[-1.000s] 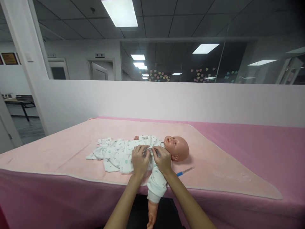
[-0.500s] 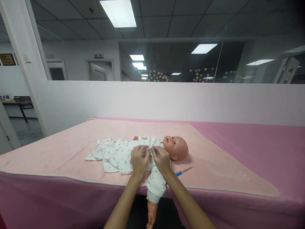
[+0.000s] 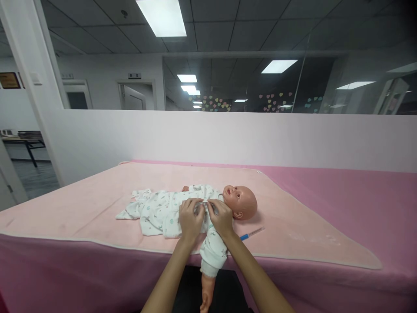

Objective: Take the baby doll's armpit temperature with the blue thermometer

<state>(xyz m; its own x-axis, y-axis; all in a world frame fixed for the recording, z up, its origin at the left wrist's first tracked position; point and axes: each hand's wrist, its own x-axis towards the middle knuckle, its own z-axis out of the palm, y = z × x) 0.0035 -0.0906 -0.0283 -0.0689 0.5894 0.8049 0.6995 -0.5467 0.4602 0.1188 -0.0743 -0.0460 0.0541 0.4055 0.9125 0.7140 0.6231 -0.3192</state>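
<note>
A baby doll lies on its back across the pink blanket, head to the right. It wears a white printed baby outfit. Over the doll's chest, my left hand is closed in a pinch. My right hand pinches close beside it, near the doll's neck. A thin white strip spans the small gap between my fingertips; its kind is unclear. The doll's near arm hangs over the table edge between my forearms. By my right wrist lies a slender clear tube with a blue end, resembling a thermometer.
The pink blanket covers much of a table with a darker pink cloth. Behind it stands a low white wall topped by glass. At the far left, a side table holds several items.
</note>
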